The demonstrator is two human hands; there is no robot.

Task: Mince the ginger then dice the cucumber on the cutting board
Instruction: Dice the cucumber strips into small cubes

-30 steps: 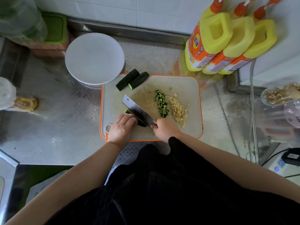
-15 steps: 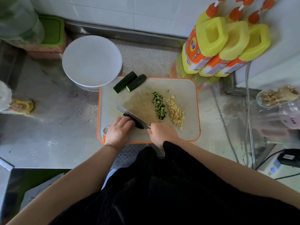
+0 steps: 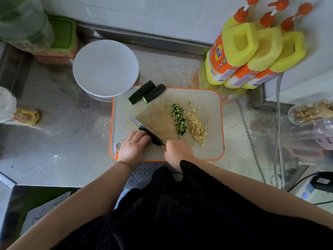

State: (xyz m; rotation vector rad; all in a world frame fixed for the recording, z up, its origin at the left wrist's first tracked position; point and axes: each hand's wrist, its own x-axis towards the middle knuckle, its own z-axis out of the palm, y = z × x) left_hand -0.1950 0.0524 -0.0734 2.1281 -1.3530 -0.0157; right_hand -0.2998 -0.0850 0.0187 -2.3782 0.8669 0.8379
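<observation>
An orange-rimmed cutting board [image 3: 201, 98] lies on the steel counter. On it sit a strip of diced cucumber [image 3: 178, 119] and, right of it, a heap of minced ginger [image 3: 196, 127]. Two dark cucumber pieces [image 3: 146, 92] lie at the board's far left corner. My left hand [image 3: 133, 147] holds down a cucumber piece [image 3: 156, 141] with curled fingers; most of that piece is hidden. My right hand [image 3: 178, 151] grips the handle of a cleaver [image 3: 144, 127], whose blade rests against my left knuckles.
A white round lid or plate [image 3: 106, 68] stands just behind the board's left corner. Three yellow bottles [image 3: 252, 51] stand at the back right. A green-lidded box [image 3: 61, 36] sits far left, a small yellow jar [image 3: 27, 116] at left. Cables and a glass dish [image 3: 310, 112] are on the right.
The cleaver blade has come down from a raised tilt to lie low over the cucumber piece under my left hand. Both hands stay in place on the board.
</observation>
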